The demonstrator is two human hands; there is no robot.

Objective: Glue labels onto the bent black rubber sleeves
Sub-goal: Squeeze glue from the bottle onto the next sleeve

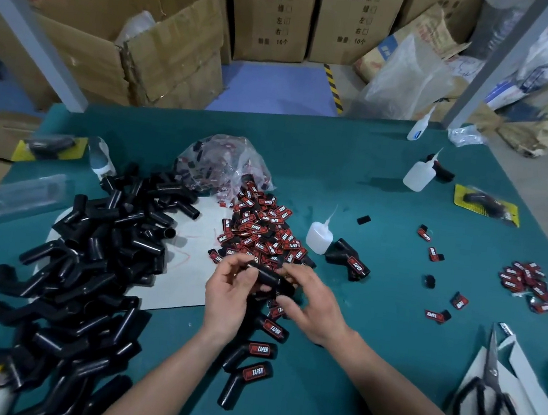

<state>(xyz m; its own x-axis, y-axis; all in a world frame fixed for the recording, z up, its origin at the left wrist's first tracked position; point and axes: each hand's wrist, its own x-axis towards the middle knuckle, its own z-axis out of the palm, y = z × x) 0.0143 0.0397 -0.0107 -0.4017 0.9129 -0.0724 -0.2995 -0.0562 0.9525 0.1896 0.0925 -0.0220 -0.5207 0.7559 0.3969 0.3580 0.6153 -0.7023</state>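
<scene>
Both hands hold one bent black rubber sleeve (269, 277) just above the green table. My left hand (229, 296) grips its left end with curled fingers. My right hand (310, 306) pinches its right end. Behind the hands lies a heap of red and black labels (260, 233) spilling from a clear bag (223, 163). A big pile of unlabelled black sleeves (94, 254) covers the left side. Three labelled sleeves (258, 350) lie below my hands, and another (350, 261) rests beside a white glue bottle (320, 235).
Two more glue bottles (420, 173) stand at the back right. Loose labels (525, 284) are scattered on the right. Black scissors (492, 399) lie on white paper near the right front edge. Packaged sleeves on yellow cards (486, 206) sit at both sides. Cardboard boxes (272, 14) stand behind the table.
</scene>
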